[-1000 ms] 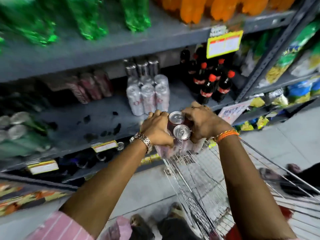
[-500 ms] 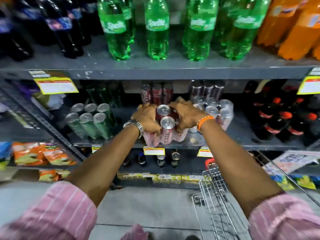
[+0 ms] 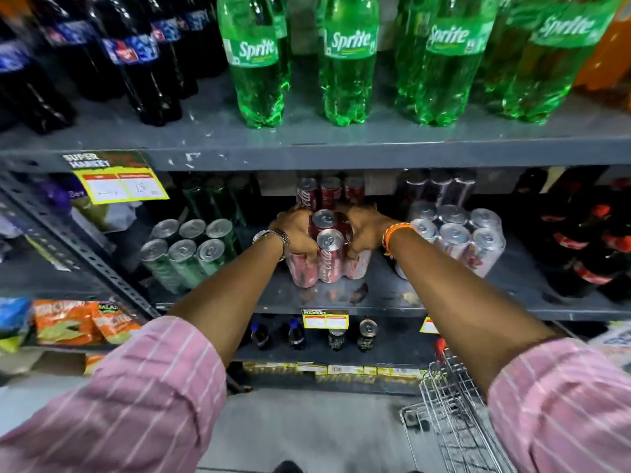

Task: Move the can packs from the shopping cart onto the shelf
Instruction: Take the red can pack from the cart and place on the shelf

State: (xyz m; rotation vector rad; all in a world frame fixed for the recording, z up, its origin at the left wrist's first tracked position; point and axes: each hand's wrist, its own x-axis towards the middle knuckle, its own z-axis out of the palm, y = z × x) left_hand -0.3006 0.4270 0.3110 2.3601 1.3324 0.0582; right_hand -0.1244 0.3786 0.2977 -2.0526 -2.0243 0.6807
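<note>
1. Both hands grip the red can pack (image 3: 326,254) from either side: the left hand (image 3: 296,233) is clenched on its left flank and the right hand (image 3: 362,230) on its right, fingers (image 3: 309,256) curled down over the outer cans.
2. The pack sits on the middle shelf (image 3: 375,295), apparently resting on the board, between the green can pack (image 3: 191,250) to the left and the silver can pack (image 3: 457,240) to the right, with a row of red cans (image 3: 327,192) standing just behind it.
3. Risk: pushed farther back, the pack would likely knock into the rear row and could tip those tall cans.
4. Risk: the right wrist and its orange band (image 3: 392,233) are just beside the silver pack; pulling the hand out sideways could drag or nudge that pack.
5. Risk: the wrap looks loose and wrinkled at the base, so letting go unevenly might leave the pack crooked or a can leaning.
6. The shopping cart (image 3: 454,414) is cut off at the lower right edge; its inside cannot be seen, so whether more packs remain is unknown.
7. The pack's far cans are hidden under the hands, and whether its base lies fully flat is hard to tell.
8. The price tags (image 3: 324,318) are too blurred to read.
</note>
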